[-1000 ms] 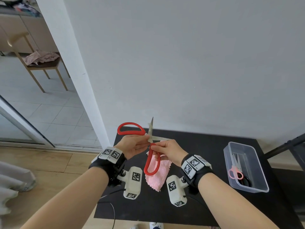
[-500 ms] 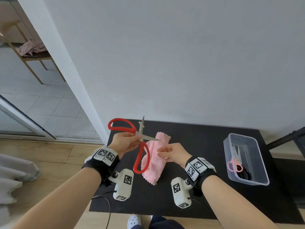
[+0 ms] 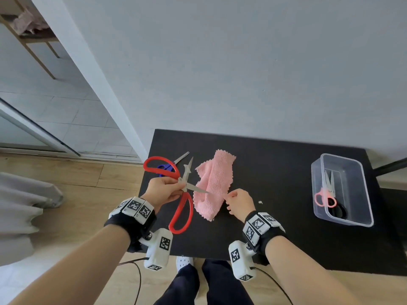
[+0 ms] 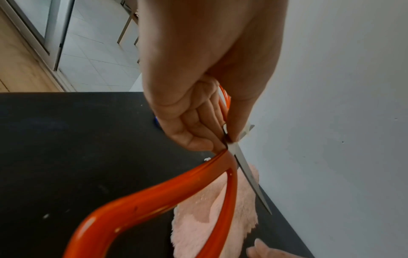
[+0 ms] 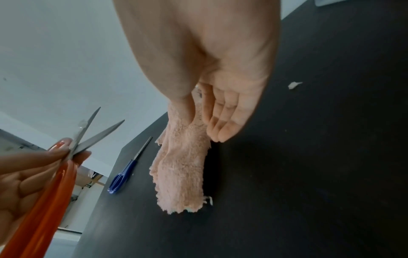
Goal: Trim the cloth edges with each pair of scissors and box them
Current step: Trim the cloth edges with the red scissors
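The left hand has its fingers curled round the pivot of the red scissors, blades apart, above the desk's left edge. The right hand pinches the near edge of the pink cloth, which lies crumpled mid-desk. Blue scissors lie at the far left corner, a clear box with two more pairs at the right; a grey wall stands behind and wood floor to the left.

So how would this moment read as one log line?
left hand: grips red-handled scissors, blades apart | right hand: pinches pink fluffy cloth | clear plastic box: two scissors
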Demonstrator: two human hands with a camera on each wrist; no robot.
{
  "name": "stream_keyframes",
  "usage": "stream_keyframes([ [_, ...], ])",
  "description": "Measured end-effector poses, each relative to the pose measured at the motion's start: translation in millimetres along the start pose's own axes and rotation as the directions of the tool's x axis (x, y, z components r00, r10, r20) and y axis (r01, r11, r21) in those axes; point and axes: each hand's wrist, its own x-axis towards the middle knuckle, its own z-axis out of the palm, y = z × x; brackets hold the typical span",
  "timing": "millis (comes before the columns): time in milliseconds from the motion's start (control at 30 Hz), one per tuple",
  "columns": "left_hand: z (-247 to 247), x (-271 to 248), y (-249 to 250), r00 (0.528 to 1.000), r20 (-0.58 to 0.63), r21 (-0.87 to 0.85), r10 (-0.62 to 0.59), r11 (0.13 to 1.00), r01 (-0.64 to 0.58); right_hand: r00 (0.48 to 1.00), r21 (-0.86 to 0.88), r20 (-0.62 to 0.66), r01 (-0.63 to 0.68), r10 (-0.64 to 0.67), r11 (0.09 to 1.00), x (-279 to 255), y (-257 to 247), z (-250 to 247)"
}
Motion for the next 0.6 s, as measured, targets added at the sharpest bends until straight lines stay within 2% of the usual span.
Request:
stream_keyframes([
  [133, -0.4, -3.8, -15.2, 0.999, 0.019, 0.027, -0.026, 0.999, 0.026, 0.996, 0.056, -0.081, -0.036, 0.040, 0.998, 2.6, 1.5, 6.7],
  [300, 4.6, 4.2, -16.7, 1.000, 0.030, 0.042, -0.010, 0.999, 0.009, 0.984, 0.060, -0.178, 0.015, -0.004, 0.998, 20.2, -20.8, -11.8],
  [467, 15.6, 17.5, -6.0, 0.999, 0.045, 0.029, 0.016, 0.999, -0.017, 0.983, 0.046, -0.186, 0.008, 0.001, 0.999, 43.6, -38.8, -30.2],
  [600, 21.5, 26.4, 1.2, 0.999, 0.045, 0.041, 0.026, 0.999, -0.028, 0.990, 0.054, -0.142, -0.016, 0.023, 0.998, 58.3, -41.7, -34.1],
])
